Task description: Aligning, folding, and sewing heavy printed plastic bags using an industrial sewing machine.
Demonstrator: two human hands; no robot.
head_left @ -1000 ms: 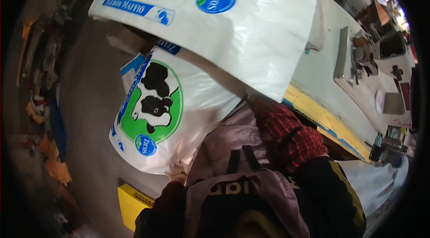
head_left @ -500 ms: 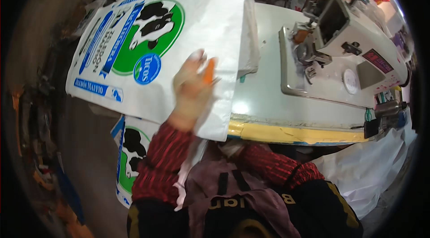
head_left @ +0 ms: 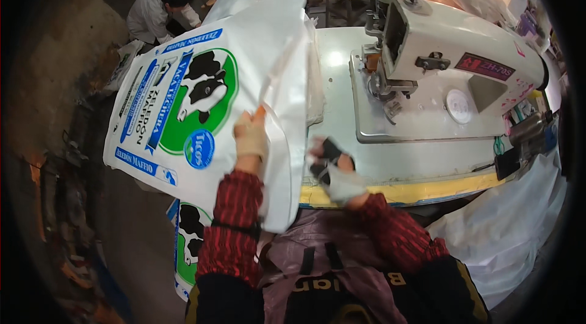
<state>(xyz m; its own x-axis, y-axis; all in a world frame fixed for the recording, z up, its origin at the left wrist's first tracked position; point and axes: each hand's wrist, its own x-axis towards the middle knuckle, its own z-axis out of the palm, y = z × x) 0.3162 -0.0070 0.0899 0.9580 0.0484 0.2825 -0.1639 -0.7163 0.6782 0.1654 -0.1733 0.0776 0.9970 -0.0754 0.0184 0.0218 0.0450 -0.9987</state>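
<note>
My left hand (head_left: pixel 249 135) is closed around what looks like a knife with an orange handle (head_left: pixel 260 111); a long pale blade shape points away from me, smeared by motion. Beneath it lies a white woven sack (head_left: pixel 284 159) printed with a cow's head on a green round and blue bands. The sack covers the table's left part and hangs over the near edge. My right hand (head_left: pixel 339 171), in a pale glove with dark finger covers, is just right of the sack, above the table's yellow front edge. Its fingers look apart and hold nothing visible, though blurred.
A white sewing machine (head_left: pixel 452 49) stands on the table's right side. Small tools and a metal bottle (head_left: pixel 530 129) are at the far right. Another cow-printed sack (head_left: pixel 192 235) hangs below on the left. A person in pale clothing (head_left: pixel 149 14) bends down at the back left.
My right hand has risen from below the table edge to above it. My left hand has moved slightly left and nearer. The view has shifted, and the person at the back left now shows.
</note>
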